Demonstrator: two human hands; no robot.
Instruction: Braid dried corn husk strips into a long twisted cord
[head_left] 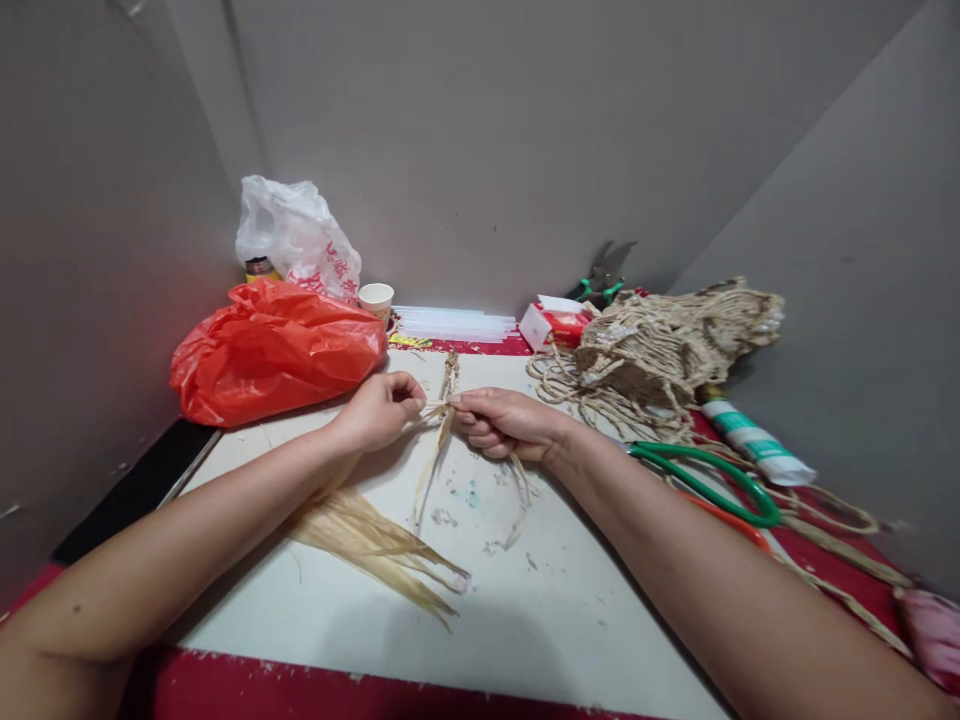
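Note:
My left hand (pixel 381 408) and my right hand (pixel 501 420) meet at the middle of a white board (pixel 570 620), both pinched on thin dry straw strips (pixel 441 430). A braided length of the straw (pixel 450 376) runs away from the hands toward the wall. Loose ends hang down from the pinch toward me. A flat bundle of pale straw (pixel 375 545) lies under my left forearm on the board.
A red plastic bag (pixel 274 348) and a white bag (pixel 296 238) sit at the back left beside a paper cup (pixel 376 297). A heap of braided straw rope (pixel 660 350) lies at the right, with green-handled scissors (pixel 712 480), a tube (pixel 754 440) and pliers (pixel 600 280).

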